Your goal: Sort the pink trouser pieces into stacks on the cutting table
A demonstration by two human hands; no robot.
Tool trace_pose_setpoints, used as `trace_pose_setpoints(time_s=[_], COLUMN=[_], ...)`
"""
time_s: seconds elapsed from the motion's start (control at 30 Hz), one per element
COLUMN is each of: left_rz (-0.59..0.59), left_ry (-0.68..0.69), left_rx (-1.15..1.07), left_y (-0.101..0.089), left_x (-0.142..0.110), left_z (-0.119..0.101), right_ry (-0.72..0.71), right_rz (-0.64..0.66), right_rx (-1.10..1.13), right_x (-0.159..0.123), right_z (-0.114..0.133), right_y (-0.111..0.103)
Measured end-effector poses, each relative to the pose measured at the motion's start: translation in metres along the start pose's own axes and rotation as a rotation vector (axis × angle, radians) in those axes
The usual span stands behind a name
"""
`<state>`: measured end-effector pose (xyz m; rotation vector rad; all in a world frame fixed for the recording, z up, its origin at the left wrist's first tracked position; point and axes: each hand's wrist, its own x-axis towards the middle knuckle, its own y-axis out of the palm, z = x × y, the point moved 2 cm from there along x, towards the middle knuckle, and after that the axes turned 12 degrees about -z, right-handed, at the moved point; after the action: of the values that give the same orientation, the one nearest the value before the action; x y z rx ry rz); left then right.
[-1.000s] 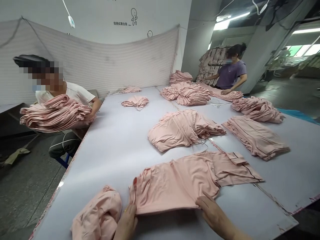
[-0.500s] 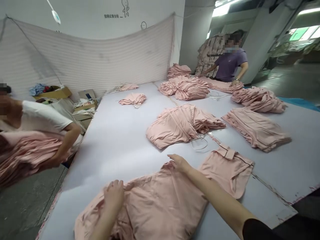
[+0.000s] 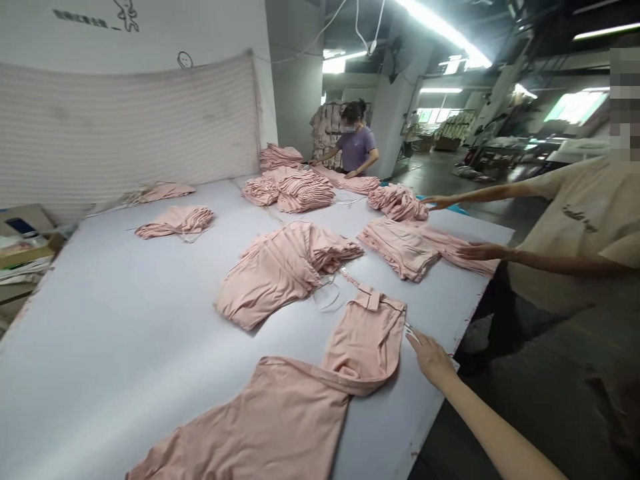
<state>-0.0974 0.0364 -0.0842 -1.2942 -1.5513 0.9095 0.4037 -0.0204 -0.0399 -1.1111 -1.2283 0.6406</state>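
My right hand (image 3: 434, 360) is stretched out near the table's right edge, fingers extended, with the fingertips at a small silvery tool (image 3: 411, 331) that looks like thread snips. Whether the fingers press on it is hard to make out. Just left of the tool lies a folded pink garment piece (image 3: 367, 333) with a tab and a dark line along its top. A larger pink garment (image 3: 280, 413) is spread in front of me, and a strip of it crosses the lower end of the folded piece. My left hand is out of view.
A bundle of pink garments (image 3: 280, 267) sits mid-table, with further stacks (image 3: 305, 190) behind and a folded pile (image 3: 400, 247) at right. One person (image 3: 357, 147) works at the far end. Another person (image 3: 575, 220) at right has a hand over pink cloth.
My view has swung right. Both hands have left the large garment; my right hand has moved right to the silvery tool, my left is gone from view. A person now shows at right.
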Motion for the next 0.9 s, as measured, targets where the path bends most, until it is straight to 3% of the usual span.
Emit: trace_pose_setpoints(time_s=[0.07, 0.13, 0.2, 0.23, 0.3, 0.37, 0.4, 0.5, 0.6, 0.67, 0.83, 0.9], left_rz=[-0.011, -0.064, -0.189, -0.275, -0.314, -0.182, -0.092, 0.106, 0.267, 0.306, 0.326, 0.281], left_ry=[-0.078, -0.211, -0.318, -0.290, -0.153, 0.272, 0.315, 0.246, 0.197, 0.177, 0.104, 0.061], left_rx=[0.028, 0.082, 0.130, 0.131, 0.112, 0.077, 0.129, 0.285, 0.373, 0.391, 0.383, 0.342], left_y=[0.020, 0.040, 0.049, 0.048, 0.037, 0.018, 0.007, -0.018, -0.025, -0.025, -0.036, -0.046], left_x=[0.033, 0.050, 0.048, 0.042, 0.028, 0.023, 0.027, 0.060, 0.097, 0.108, 0.079, 0.066], left_z=[-0.035, -0.055, -0.054, -0.048, -0.035, -0.040, -0.046, -0.081, -0.109, -0.112, -0.075, -0.057], right_ry=[-0.061, -0.119, -0.179, -0.214, -0.297, -0.384, -0.419, -0.421, -0.320, -0.243, 0.048, 0.108], right_rz=[0.026, 0.067, 0.109, 0.122, 0.126, 0.117, 0.110, 0.061, -0.007, -0.001, 0.270, 0.253], right_rx=[-0.029, -0.040, -0.049, -0.052, -0.055, -0.043, -0.022, 0.120, 0.365, 0.568, 0.893, 0.880], right_x=[0.018, 0.041, 0.064, 0.075, 0.092, 0.104, 0.109, 0.118, 0.116, 0.109, 0.102, 0.118], right_z=[-0.018, -0.028, -0.032, -0.034, -0.036, -0.037, -0.038, -0.039, -0.050, -0.071, -0.153, -0.169], right_y=[0.004, 0.010, 0.020, 0.026, 0.039, 0.051, 0.056, 0.061, 0.046, 0.026, -0.030, -0.041])
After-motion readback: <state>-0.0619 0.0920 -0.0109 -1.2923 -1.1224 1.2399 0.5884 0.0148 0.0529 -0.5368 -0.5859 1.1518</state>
